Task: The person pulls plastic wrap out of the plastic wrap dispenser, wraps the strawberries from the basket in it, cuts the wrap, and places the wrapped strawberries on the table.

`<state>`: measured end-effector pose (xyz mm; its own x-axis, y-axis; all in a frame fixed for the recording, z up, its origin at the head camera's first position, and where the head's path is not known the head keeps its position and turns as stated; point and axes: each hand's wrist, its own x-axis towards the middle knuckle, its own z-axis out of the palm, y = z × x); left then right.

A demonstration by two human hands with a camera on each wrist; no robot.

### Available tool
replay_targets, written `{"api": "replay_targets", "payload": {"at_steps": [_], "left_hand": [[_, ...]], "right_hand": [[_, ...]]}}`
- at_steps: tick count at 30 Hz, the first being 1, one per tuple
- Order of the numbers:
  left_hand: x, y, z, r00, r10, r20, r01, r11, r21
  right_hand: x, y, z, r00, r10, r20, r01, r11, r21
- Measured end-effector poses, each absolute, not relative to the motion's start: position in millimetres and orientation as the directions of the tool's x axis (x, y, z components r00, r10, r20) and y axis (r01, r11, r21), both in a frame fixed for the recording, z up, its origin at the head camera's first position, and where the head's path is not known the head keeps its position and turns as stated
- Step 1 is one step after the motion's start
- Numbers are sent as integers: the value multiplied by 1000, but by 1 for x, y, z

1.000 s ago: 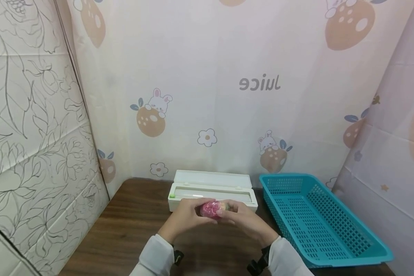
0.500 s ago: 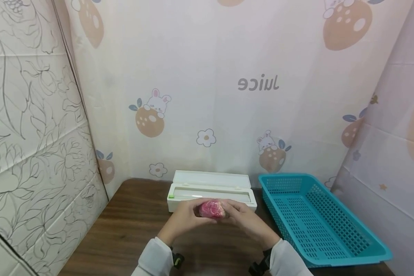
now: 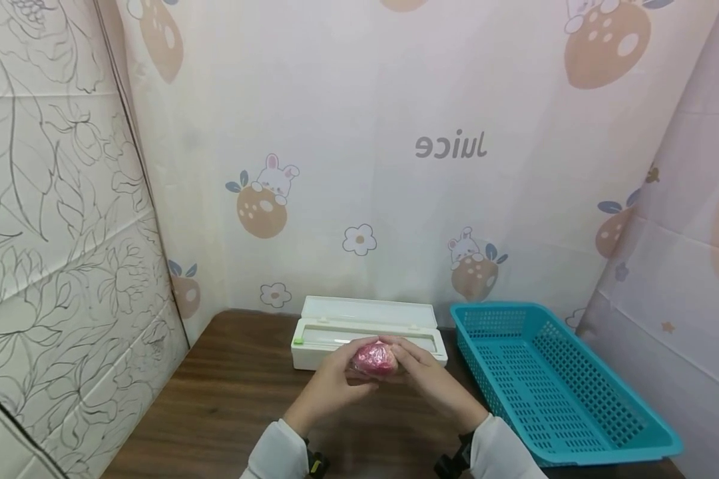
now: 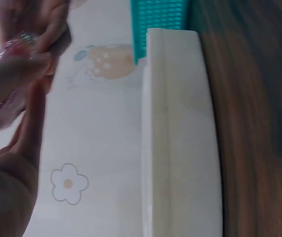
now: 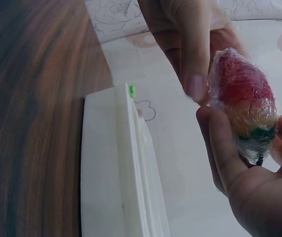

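A fruit [image 3: 374, 359] wrapped in clear, shiny film is held up between both hands in the head view. The right wrist view shows the wrapped fruit [image 5: 244, 89] closely: red over most of its length, then a yellowish band, green leaf shapes and a dark stem tip. My left hand [image 3: 332, 382] grips it from the left, thumb below and fingers above. My right hand [image 3: 437, 382] holds it from the right, its fingers and thumb around the stem end. In the left wrist view, fingers cover much of the fruit, and it is blurred.
Behind the hands stands a long white cling film dispenser [image 3: 308, 358], lid raised, with a green slider [image 3: 298, 341]. To the right is a turquoise perforated basket [image 3: 611, 459]. Both rest on a dark wooden table [image 3: 216, 392], against a patterned cloth backdrop.
Both hands keep the wrapped fruit and shift their fingers on it. The left hand has moved slightly right and turned, and the fruit has rotated a little between them.
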<state>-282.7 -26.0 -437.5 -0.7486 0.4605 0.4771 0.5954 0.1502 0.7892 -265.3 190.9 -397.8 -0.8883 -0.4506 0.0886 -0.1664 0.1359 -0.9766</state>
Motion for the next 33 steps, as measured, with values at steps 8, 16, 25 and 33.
{"api": "replay_targets", "payload": {"at_steps": [8, 16, 25, 33], "left_hand": [[-283, -20, -442, -644, 353, 678, 761, 385, 522], [-284, -19, -441, -563, 374, 737, 822, 341, 456], [-282, -30, -431, -676, 477, 561, 717, 252, 649], [-282, -44, -431, -713, 478, 513, 620, 87, 780]], "right_hand": [[-263, 185, -397, -894, -430, 123, -234, 215, -948], [-260, 180, -399, -914, -382, 137, -259, 291, -921], [-261, 188, -401, -878, -443, 184, -349, 327, -878], [-258, 193, -401, -872, -444, 206, -363, 304, -881]]}}
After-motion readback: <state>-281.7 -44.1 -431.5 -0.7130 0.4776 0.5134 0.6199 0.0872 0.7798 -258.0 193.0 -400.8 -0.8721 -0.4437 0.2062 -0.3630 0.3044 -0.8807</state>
